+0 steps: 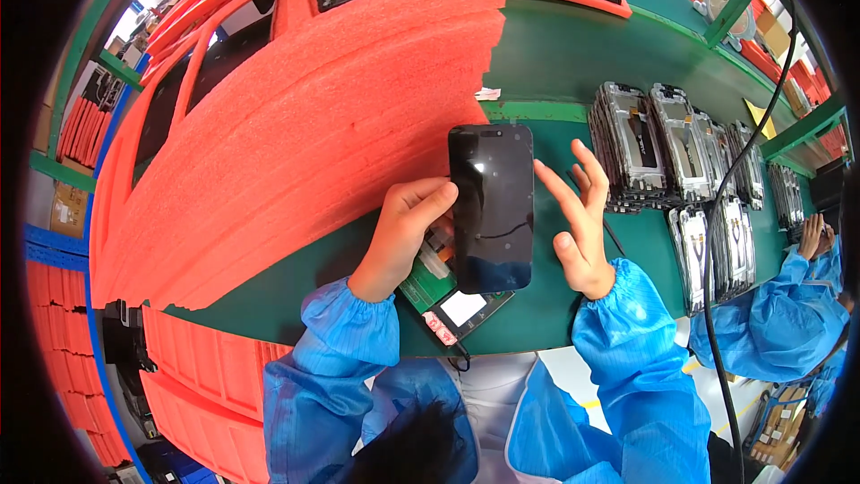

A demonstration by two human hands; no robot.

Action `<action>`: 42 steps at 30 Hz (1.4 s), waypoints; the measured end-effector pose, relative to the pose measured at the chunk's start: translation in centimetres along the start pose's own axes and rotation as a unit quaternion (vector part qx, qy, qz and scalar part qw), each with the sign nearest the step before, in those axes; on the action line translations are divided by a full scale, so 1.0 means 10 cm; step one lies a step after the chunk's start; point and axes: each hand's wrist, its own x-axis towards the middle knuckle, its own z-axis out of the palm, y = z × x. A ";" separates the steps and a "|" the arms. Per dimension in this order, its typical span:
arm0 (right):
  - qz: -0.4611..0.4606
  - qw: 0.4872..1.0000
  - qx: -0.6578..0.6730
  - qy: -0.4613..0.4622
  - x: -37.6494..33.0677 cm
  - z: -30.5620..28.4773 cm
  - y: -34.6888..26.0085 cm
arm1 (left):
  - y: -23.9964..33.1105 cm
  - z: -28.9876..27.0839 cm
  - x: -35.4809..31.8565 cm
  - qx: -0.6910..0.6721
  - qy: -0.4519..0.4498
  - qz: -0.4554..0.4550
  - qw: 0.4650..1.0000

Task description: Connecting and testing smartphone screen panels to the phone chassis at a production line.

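Observation:
A black phone screen [494,215] stands upright in front of me, its glossy face showing light reflections. My left hand [409,226] grips its left edge, thumb on the front and the other fingers behind, mostly hidden. Off the screen's right edge, my right hand [584,220] is open with fingers spread; the index fingertip is close to the edge, and whether it touches I cannot tell. Below and partly behind the screen lies a green circuit board device [428,287] with a white display panel [463,306] and a cable at its lower end.
A tall stack of red foam trays [296,134] leans at the left, screens in its top compartments. Stacked metal phone frames [630,148] stand at the right on the green table [555,327]. A black cable [714,305] hangs down there. Another person's blue sleeve [770,314] is at far right.

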 end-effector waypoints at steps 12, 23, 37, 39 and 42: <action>0.017 0.999 -0.013 -0.029 -0.01 -0.02 0.03 | -0.02 -0.01 0.03 0.002 -0.013 0.019 1.000; 0.014 0.999 -0.016 -0.032 -0.02 -0.02 0.03 | -0.02 -0.04 0.03 0.000 -0.022 0.008 1.000; 0.004 1.000 0.006 -0.002 0.00 0.00 0.02 | -0.01 0.00 0.04 -0.009 0.010 0.013 1.000; 0.013 0.999 0.046 -0.015 -0.01 -0.02 0.06 | -0.01 0.00 0.04 -0.011 0.010 0.013 1.000; 0.029 0.991 0.126 -0.040 -0.03 -0.03 0.08 | -0.02 0.01 0.03 -0.013 0.008 0.012 1.000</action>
